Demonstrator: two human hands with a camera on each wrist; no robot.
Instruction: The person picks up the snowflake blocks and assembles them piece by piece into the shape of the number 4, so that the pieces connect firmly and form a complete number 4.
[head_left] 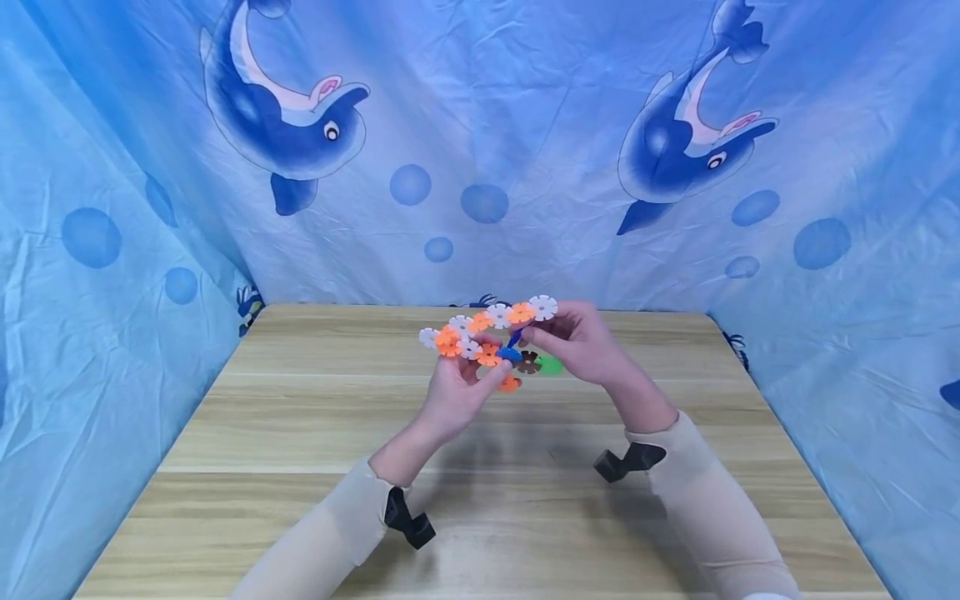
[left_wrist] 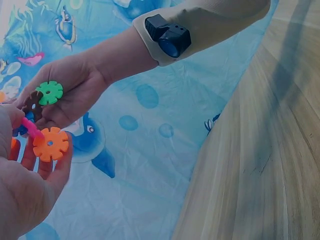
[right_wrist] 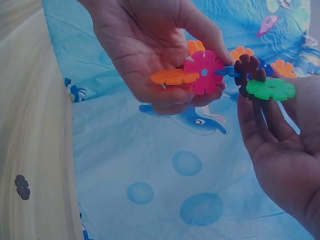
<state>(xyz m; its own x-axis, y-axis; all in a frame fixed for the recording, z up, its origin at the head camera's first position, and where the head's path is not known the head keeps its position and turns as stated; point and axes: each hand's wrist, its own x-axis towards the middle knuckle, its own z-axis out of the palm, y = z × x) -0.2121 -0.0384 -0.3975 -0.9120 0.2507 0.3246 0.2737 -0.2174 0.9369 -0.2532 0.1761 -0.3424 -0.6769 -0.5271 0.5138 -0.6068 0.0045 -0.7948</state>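
Note:
Both hands hold a joined build of notched plastic snowflake discs above the table. My left hand (head_left: 457,396) pinches it near a blue disc (head_left: 509,354), thumb in front. On the other side, the right hand (head_left: 581,346) grips it beside a dark blue disc (head_left: 515,337). A curved row of orange and white discs (head_left: 543,307) runs along the top. Below hang a brown disc (head_left: 528,362), a green disc (head_left: 551,364) and an orange disc (head_left: 509,383). The right wrist view shows a pink disc (right_wrist: 204,72) by the left hand's fingers. Some joints are hidden by fingers.
A wooden table (head_left: 300,433) lies under the hands. One loose dark disc piece (right_wrist: 22,187) lies on it in the right wrist view. Blue dolphin-print cloth (head_left: 480,125) hangs behind and at both sides. Each wrist carries a black camera mount (head_left: 408,518).

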